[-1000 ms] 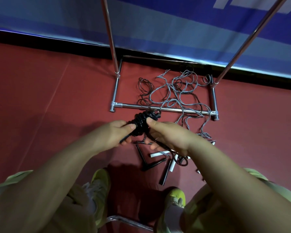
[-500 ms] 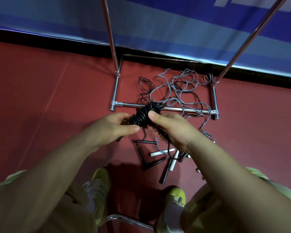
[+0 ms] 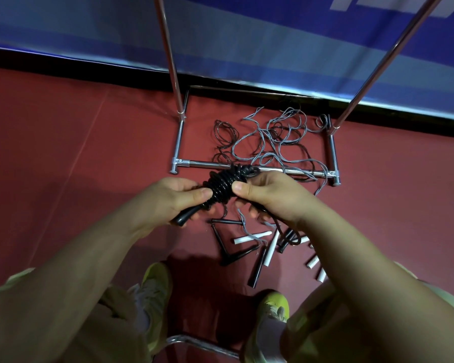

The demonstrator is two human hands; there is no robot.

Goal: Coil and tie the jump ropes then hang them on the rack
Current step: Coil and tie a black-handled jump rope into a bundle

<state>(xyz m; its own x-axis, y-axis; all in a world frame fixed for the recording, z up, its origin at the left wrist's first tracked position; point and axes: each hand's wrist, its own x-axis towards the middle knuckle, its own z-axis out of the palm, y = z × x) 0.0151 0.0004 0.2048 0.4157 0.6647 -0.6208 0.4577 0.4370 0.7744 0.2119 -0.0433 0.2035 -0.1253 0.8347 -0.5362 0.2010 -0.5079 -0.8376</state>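
While both hands pinched it, the coiled black rope (image 3: pixel 222 186) sat between the left hand (image 3: pixel 173 199) and right hand (image 3: pixel 266 196).

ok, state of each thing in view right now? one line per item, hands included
black jump rope: coiled tight round its handles, held above the floor, not hung.
left hand: grips the coil's handle end.
right hand: pinches the coil's upper end.
grey ropes: loose and tangled on the floor across the rack base.
white handles: lying scattered on the floor.
black handles: lying on the floor.
rack: standing; nothing seen hanging on it.
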